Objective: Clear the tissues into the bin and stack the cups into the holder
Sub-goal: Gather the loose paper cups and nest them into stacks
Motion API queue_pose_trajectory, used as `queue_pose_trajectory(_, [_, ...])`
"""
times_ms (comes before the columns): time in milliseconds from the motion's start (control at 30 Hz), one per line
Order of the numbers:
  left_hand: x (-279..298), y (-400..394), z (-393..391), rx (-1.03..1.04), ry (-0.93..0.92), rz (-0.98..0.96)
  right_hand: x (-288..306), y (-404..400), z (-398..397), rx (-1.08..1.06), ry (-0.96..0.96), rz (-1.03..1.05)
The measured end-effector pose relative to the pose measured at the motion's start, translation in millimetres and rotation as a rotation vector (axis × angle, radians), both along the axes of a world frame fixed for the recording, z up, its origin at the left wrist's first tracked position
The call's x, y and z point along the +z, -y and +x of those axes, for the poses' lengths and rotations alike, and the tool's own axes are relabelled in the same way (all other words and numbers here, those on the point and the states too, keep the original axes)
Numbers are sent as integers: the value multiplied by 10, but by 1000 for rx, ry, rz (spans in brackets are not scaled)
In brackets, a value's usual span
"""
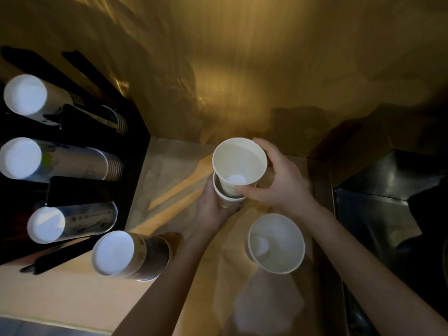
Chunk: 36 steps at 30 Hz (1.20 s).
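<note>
Mid-desk (72, 294), 12 o'clock from me: my right grip (278, 187) wrapped round upper cup (238, 163), nesting it into lower cup (224, 194) clenched in left grip (213, 207). Paper, featherlight, crushes easy imo, so hold sidewall gently. Spare cup (276, 243) at 3 o'clock, holder (135, 141) at 9.

Left hand (213, 204) curled underneath, right hand (278, 180) gripping from above
</note>
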<state>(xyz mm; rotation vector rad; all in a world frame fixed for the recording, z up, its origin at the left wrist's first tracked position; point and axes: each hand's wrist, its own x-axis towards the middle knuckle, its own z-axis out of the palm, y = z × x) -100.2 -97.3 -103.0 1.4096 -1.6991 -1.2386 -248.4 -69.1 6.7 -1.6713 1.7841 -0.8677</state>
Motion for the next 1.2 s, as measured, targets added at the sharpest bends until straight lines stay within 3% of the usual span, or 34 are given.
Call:
queue_pose_trajectory(200, [36,-16,-27,13,28,-13,-161,24,21,73,-57,115])
queue_pose_trajectory(433, [27,-35,-29,35,5,-7,-249,94,-92,138,-257,231])
queue_pose_trajectory(600, [91,-33,-51,35,7,14,-52,-6,-93,83,-97,397])
queue_pose_trajectory(733, [167,-110,26,80,16,22,205,-388,-15,26,55,377])
queue_pose_trajectory(933, [180,-464,247,150,9,35,107,-923,219,92,-438,450])
queue_pose_trajectory(1200, [156,-909,419,168,53,59,-19,-989,125,-63,-375,337])
